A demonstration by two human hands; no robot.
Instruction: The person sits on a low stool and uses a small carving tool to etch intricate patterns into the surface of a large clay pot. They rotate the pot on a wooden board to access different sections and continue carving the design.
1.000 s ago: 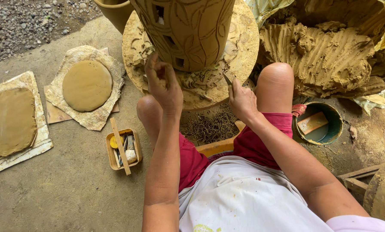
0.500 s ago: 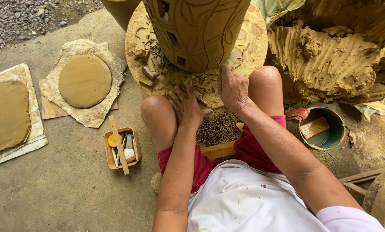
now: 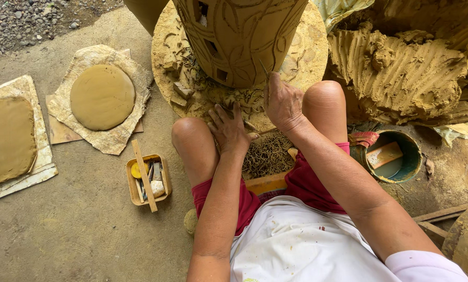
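Clay vessel [image 3: 244,36] stands upright, long axis vertical, on the round turntable [image 3: 307,57]. Right hand [image 3: 282,102] clamps a thin carving tool [image 3: 265,70], tip pointing up against the vessel wall. Left hand [image 3: 229,130] rests open, fingers spread, on the turntable edge.

No packages, labels, signs or screens appear at this outdoor pottery spot. The nearest thing to a container of goods is a small open box [image 3: 148,180], rectangular with yellowish-tan walls, which sits on the concrete just left of the seated person's left knee and holds small tools under a wooden stick laid across it. Its sides are plain. Right of the same knee, beyond the other leg, stands a round green tub [image 3: 409,156], also unmarked.
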